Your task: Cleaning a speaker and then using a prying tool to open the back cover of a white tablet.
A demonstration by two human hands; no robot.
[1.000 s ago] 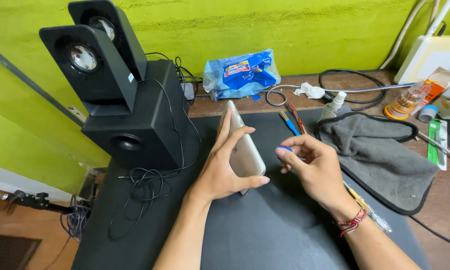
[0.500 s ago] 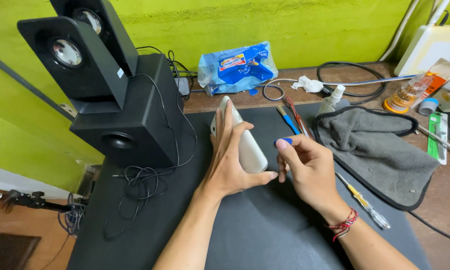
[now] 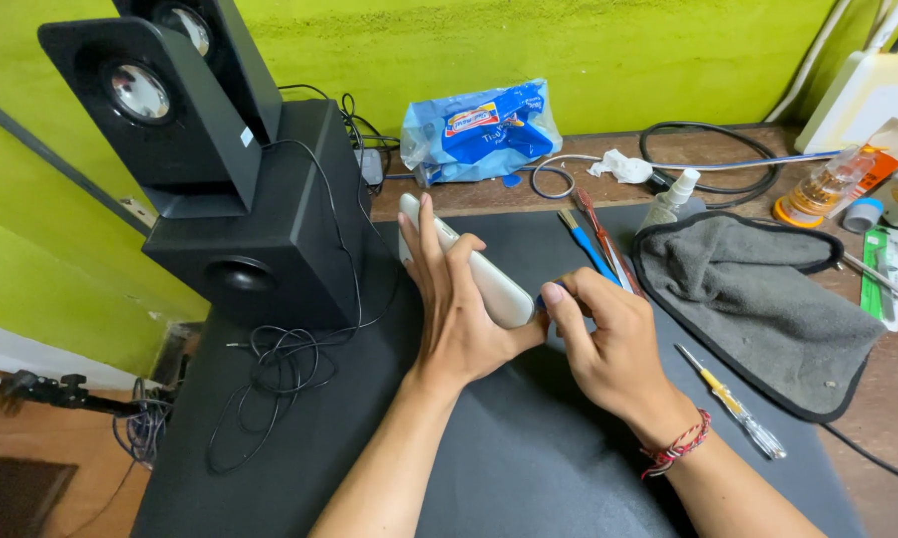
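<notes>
Head view is showing the left hand [image 3: 459, 309] gripping a pale phone [image 3: 489, 284] on edge above the black mat [image 3: 529, 458], its palm hiding most of the back. The right hand [image 3: 608, 344] is curling shut at the phone's lower end around a small blue pick [image 3: 541, 297], mostly hidden. The mat is lying on a wooden desk [image 3: 728, 149] against a green wall [image 3: 569, 40], beside black speakers [image 3: 260, 229] and a grey cloth [image 3: 758, 299].

White phone [image 3: 489, 284] stood on long edge, tilted, over black mat [image 3: 529, 468]; left hand [image 3: 459, 319] gripped it. Small blue pick [image 3: 543, 298] pressed at phone's near corner, pinched in right hand [image 3: 608, 349].
</notes>
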